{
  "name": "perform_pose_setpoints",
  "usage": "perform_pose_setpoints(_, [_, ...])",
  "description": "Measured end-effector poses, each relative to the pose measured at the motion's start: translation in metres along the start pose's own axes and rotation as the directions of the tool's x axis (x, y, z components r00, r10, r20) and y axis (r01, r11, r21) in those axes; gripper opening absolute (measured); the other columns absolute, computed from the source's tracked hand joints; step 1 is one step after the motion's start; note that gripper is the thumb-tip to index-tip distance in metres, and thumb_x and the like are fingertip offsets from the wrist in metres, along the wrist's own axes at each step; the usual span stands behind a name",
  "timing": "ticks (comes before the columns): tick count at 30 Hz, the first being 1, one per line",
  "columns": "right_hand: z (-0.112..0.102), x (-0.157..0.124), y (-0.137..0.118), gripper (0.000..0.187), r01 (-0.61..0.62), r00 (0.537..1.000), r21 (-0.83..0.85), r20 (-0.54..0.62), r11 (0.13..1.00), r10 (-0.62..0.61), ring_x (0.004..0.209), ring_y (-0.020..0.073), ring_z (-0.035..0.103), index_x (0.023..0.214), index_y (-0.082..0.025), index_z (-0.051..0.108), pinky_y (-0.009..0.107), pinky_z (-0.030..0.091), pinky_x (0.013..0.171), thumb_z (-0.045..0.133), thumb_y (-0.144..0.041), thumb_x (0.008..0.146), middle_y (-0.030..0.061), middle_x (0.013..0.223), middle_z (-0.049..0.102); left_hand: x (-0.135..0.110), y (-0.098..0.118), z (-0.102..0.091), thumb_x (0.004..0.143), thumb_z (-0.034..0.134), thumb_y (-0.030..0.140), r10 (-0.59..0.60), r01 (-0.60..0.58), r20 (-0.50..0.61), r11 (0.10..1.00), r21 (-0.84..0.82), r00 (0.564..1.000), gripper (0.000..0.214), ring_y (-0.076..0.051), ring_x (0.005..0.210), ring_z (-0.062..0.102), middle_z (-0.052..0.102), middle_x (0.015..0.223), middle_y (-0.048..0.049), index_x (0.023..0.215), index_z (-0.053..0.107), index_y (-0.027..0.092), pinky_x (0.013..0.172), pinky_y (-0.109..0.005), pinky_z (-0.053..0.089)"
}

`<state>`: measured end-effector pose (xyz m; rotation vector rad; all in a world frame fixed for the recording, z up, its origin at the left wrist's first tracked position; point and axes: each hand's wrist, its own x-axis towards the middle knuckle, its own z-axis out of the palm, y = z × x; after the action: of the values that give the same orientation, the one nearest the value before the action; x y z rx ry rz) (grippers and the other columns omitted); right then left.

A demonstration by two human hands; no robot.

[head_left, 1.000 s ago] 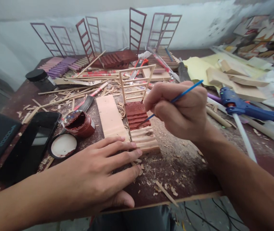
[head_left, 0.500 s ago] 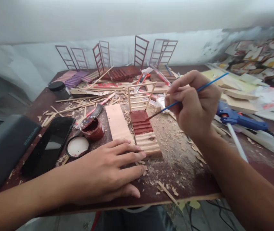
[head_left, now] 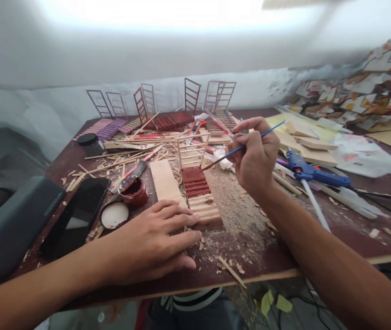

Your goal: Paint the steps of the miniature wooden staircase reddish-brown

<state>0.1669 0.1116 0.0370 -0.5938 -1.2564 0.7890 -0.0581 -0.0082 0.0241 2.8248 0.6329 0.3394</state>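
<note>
A small ridged wooden piece [head_left: 204, 208] with a ladder-like back [head_left: 192, 153] lies before me. Its far ridges are coated red-brown; the near ones are bare wood. My right hand [head_left: 255, 156] pinches a blue paintbrush [head_left: 228, 154], its dark tip touching the painted part near the ladder. My left hand [head_left: 161, 240] rests flat, fingers spread, over the end of a plain wooden strip [head_left: 167, 183] and against the ridged piece's near left edge. Left of the strip stands an open jar of red-brown paint [head_left: 133, 192], with its lid [head_left: 114, 215] lying inner side up.
A phone [head_left: 74, 217] and a dark case [head_left: 19, 224] lie at left. Behind are a black-lidded jar [head_left: 90, 144], thin sticks and several painted ladder-backed pieces [head_left: 169, 120]. On the right are a blue glue gun [head_left: 315, 172] and wooden blocks [head_left: 315, 142]. Shavings litter the table [head_left: 250, 254].
The view has tilted up and shifted slightly. The brush tip has moved towards the ladder end of the painted area. My left hand stays on the wood.
</note>
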Motion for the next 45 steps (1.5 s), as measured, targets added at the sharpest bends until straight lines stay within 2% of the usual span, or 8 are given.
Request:
perform_pose_setpoints(10, [-0.003, 0.005, -0.001, 0.013, 0.047, 0.982, 0.013, -0.184, 0.999, -0.043, 0.035, 0.0068, 0.025, 0.076, -0.024, 0.055, 0.023, 0.020, 0.035, 0.049, -0.012, 0.078, -0.0097, 0.046, 0.034, 0.000, -0.001, -0.001, 0.101, 0.048, 0.040, -0.030, 0.034, -0.048, 0.997, 0.073, 0.998, 0.033, -0.025, 0.109, 0.055, 0.062, 0.122, -0.0080, 0.124, 0.057, 0.019, 0.097, -0.046, 0.040])
perform_pose_setpoints(18, [-0.004, 0.009, -0.002, 0.014, 0.003, 0.974, 0.109, -0.224, 0.994, 0.021, 0.037, 0.0085, 0.034, 0.073, -0.026, 0.055, 0.024, 0.028, 0.037, 0.053, -0.014, 0.076, -0.0082, 0.044, 0.038, 0.000, -0.001, 0.000, 0.101, 0.045, 0.045, -0.003, 0.003, -0.002, 0.999, 0.044, 1.000, 0.037, -0.024, 0.115, 0.054, 0.060, 0.128, -0.0087, 0.128, 0.053, 0.021, 0.104, -0.045, 0.035])
perform_pose_setpoints(25, [0.002, -0.001, -0.011, 0.013, 0.013, 1.000, 0.072, -0.015, 0.997, -0.012, 0.040, 0.0077, 0.047, 0.083, -0.024, 0.057, 0.023, 0.033, 0.038, 0.056, -0.012, 0.081, -0.0076, 0.049, 0.054, -0.002, 0.000, 0.003, 0.101, 0.045, 0.046, 0.026, -0.025, -0.014, 0.999, 0.044, 1.000, 0.040, -0.024, 0.121, 0.052, 0.057, 0.134, -0.0075, 0.131, 0.051, 0.020, 0.107, -0.044, 0.035])
perform_pose_setpoints(30, [0.015, -0.014, -0.021, 0.013, -0.027, 0.975, 0.005, 0.223, 1.000, 0.025, 0.042, 0.0068, 0.054, 0.092, -0.023, 0.056, 0.020, 0.037, 0.039, 0.062, -0.014, 0.085, -0.0087, 0.054, 0.058, -0.002, 0.005, 0.004, 0.101, 0.046, 0.047, 0.060, -0.058, -0.020, 0.995, 0.081, 0.998, 0.043, -0.027, 0.123, 0.052, 0.051, 0.142, -0.0084, 0.134, 0.049, 0.021, 0.105, -0.044, 0.038])
perform_pose_setpoints(35, [0.043, -0.022, -0.036, 0.013, -0.074, 0.867, -0.092, 0.485, 0.993, 0.110, 0.051, 0.0071, 0.060, 0.096, -0.021, 0.055, 0.020, 0.048, 0.047, 0.065, -0.020, 0.088, -0.0054, 0.062, 0.063, -0.002, 0.008, 0.006, 0.100, 0.045, 0.049, 0.114, -0.111, -0.024, 0.989, 0.102, 0.993, 0.046, -0.026, 0.120, 0.054, 0.054, 0.139, -0.0079, 0.136, 0.049, 0.020, 0.103, -0.041, 0.041])
perform_pose_setpoints(39, [0.072, -0.025, -0.042, 0.012, -0.082, 0.799, -0.202, 0.573, 0.976, 0.186, 0.055, 0.0065, 0.057, 0.095, -0.020, 0.052, 0.020, 0.048, 0.050, 0.063, -0.022, 0.089, -0.0055, 0.065, 0.058, -0.003, 0.006, 0.007, 0.100, 0.047, 0.049, 0.158, -0.148, -0.071, 0.981, 0.126, 0.985, 0.044, -0.025, 0.125, 0.052, 0.048, 0.146, -0.0090, 0.132, 0.051, 0.020, 0.104, -0.039, 0.040])
perform_pose_setpoints(42, [0.090, -0.024, -0.041, 0.011, 0.019, 0.748, -0.314, 0.634, 0.949, 0.194, 0.053, 0.0053, 0.052, 0.093, -0.020, 0.050, 0.021, 0.042, 0.050, 0.059, -0.020, 0.088, -0.0059, 0.066, 0.055, -0.003, 0.005, 0.008, 0.100, 0.047, 0.048, 0.181, -0.166, -0.098, 0.976, 0.141, 0.979, 0.043, -0.025, 0.126, 0.051, 0.047, 0.146, -0.0094, 0.131, 0.052, 0.018, 0.104, -0.039, 0.040])
perform_pose_setpoints(45, [0.104, -0.023, -0.037, 0.008, 0.201, 0.706, -0.433, 0.685, 0.878, 0.176, 0.057, 0.0057, 0.049, 0.090, -0.019, 0.051, 0.023, 0.039, 0.054, 0.056, -0.015, 0.086, -0.0053, 0.067, 0.054, -0.003, 0.003, 0.009, 0.101, 0.045, 0.049, 0.206, -0.189, -0.114, 0.971, 0.147, 0.972, 0.043, -0.025, 0.129, 0.050, 0.055, 0.138, -0.0101, 0.129, 0.053, 0.017, 0.104, -0.039, 0.041])
